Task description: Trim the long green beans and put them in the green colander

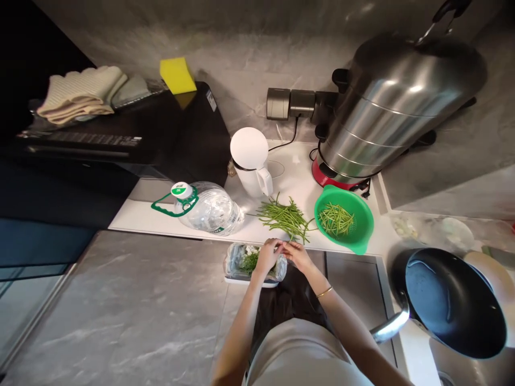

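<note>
You had both hands together just past the counter's (137, 217) front edge, above the right part of a lined bin (230, 261), probably so that scraps would drop straight in; green bits (249, 261) lay inside. Left hand (269, 256) and right hand (296, 254) met at the fingertips, curled in; whether they pinched a stem you couldn't tell, too small. Long green stems (284, 217) lay loose by the front edge, tips near your fingers, likely for short reach. Green colander (363, 220) sat right of them, its near rim at that same edge, presumably handy for the shorter pieces (336, 219) it held. Water bottle (211, 208) and white jug (250, 161) stood left and back, apparently out of your way. Hard to make out: your left hand hid part of the bin, its right-side contents included; your forearms were cut off at the bottom; items behind the wok (454, 305) blurred.
</note>
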The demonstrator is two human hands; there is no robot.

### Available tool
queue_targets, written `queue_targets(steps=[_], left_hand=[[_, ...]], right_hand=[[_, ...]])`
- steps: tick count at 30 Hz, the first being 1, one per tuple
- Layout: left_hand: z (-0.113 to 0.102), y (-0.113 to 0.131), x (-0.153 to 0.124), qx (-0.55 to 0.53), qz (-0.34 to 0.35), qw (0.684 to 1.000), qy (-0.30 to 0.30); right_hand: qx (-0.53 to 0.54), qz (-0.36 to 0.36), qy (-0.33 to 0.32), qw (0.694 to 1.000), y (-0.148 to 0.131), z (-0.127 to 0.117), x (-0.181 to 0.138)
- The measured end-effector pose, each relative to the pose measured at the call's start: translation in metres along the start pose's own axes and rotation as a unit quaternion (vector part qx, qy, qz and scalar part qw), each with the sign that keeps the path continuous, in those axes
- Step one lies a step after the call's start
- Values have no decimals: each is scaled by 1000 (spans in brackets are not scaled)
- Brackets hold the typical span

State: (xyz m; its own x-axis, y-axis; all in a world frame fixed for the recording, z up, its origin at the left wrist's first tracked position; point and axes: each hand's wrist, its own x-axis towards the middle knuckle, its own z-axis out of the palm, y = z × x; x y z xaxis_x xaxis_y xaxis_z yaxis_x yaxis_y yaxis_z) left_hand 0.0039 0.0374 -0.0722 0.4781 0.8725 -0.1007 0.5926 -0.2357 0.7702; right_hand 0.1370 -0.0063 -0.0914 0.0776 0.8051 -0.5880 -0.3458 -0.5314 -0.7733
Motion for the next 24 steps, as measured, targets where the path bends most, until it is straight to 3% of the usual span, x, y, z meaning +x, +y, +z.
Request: queue_targets(steps=[6,15,21,24], left_hand=[[-19,1,-25,-112,-3,990,80],[-28,28,-47,-71,37,990,120],[-28,25,-60,-36,48,985,161],[-30,24,-65,-7,64,986,152]], right_hand=[[89,21,-22,996,-23,-3,-9],[-5,-32,-13,999,-39,13,-17],[-7,-46,-18,999,-35,23,-31],[-13,-40,-7,999,-32,27,-35]])
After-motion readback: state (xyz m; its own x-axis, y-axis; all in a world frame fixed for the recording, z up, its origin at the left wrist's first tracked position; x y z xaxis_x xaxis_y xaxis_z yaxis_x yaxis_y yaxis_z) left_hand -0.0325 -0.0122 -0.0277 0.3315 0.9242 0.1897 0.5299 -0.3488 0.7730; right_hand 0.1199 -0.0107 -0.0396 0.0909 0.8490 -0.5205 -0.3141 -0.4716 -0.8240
